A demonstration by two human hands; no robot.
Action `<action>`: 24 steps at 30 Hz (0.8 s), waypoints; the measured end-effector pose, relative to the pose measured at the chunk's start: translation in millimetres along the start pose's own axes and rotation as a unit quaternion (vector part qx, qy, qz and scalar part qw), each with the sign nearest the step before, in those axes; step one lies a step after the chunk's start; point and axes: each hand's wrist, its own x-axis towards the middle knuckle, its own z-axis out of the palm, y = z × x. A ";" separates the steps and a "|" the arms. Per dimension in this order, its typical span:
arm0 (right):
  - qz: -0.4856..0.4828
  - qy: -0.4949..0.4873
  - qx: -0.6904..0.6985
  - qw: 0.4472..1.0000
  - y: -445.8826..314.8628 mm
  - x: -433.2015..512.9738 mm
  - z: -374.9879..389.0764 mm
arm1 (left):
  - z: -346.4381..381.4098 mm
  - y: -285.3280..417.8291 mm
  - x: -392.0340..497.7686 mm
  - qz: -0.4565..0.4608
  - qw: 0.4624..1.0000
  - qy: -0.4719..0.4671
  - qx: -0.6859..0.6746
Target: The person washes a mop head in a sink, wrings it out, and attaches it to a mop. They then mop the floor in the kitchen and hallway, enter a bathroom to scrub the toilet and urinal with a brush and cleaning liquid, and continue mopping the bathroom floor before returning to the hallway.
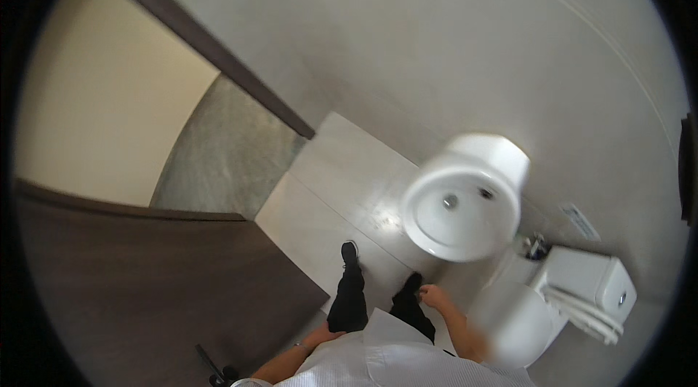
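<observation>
My left hand (323,335) hangs low at my left side, against the thigh of my black trousers (349,302). Its fingers are mostly hidden, and a band circles the wrist. Beside my right leg is my right hand (434,296), its fingers partly curled and nothing plainly visible in them. A white ceramic basin (463,212) on the wall stands ahead and to the right, apart from both hands. Close to my right forearm is a white toilet (556,321), its bowl area blurred.
To the left a dark wooden door (163,278) with a black handle (210,362) stands ajar. Its doorway shows a grey floor (234,152) outside. Pale tiles (327,190) cover the floor. The toilet's cistern (581,275) is at the right wall, near small metal fittings (537,248).
</observation>
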 end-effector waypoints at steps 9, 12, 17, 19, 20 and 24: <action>-0.066 0.134 -0.012 0.989 -215.8 118.1 -49.4 | -186.1 -47.8 74.0 0.026 0.992 0.120 0.028; -0.007 0.175 0.086 0.981 -274.6 157.8 -68.5 | -277.3 -60.7 92.5 0.188 0.943 0.273 -0.035; -0.083 0.248 -0.127 0.957 -384.2 215.2 -76.9 | -438.7 -65.1 111.4 0.144 0.920 0.339 -0.132; -0.071 0.226 -0.072 0.969 -431.2 246.0 -76.6 | -501.1 -68.2 118.7 0.151 0.919 0.353 -0.092; -0.096 0.218 -0.102 0.966 -454.6 262.4 -76.0 | -535.3 -73.1 118.4 0.170 0.904 0.376 -0.110; -0.097 0.182 -0.196 0.959 -558.7 347.4 -76.1 | -656.7 -95.4 118.7 0.149 0.863 0.424 -0.230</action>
